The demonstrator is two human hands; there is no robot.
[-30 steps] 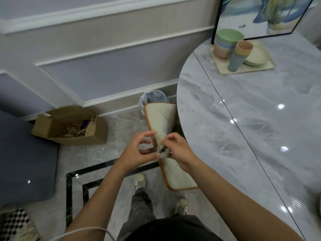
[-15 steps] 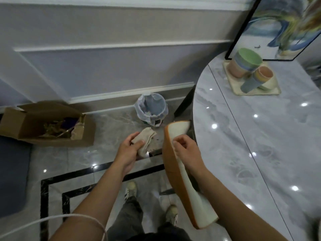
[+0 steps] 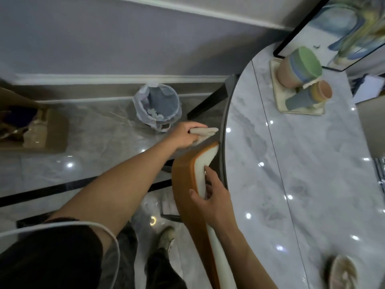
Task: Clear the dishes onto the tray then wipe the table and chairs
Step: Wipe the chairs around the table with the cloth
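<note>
Chair back [image 3: 183, 184] held beside the table [image 3: 291, 184], cloth [image 3: 205, 131] carried forward.
The marble table fills 3 o'clock, its curved edge just beside the chair back; the tray [image 3: 300, 111] of stacked dishes sits at 1 o'clock. The right hand [image 3: 214, 203] clasps the chair back, lower than before. The left hand [image 3: 185, 137], now out at 12 o'clock, curls round the folded cloth, with open floor at 9 o'clock.
</note>
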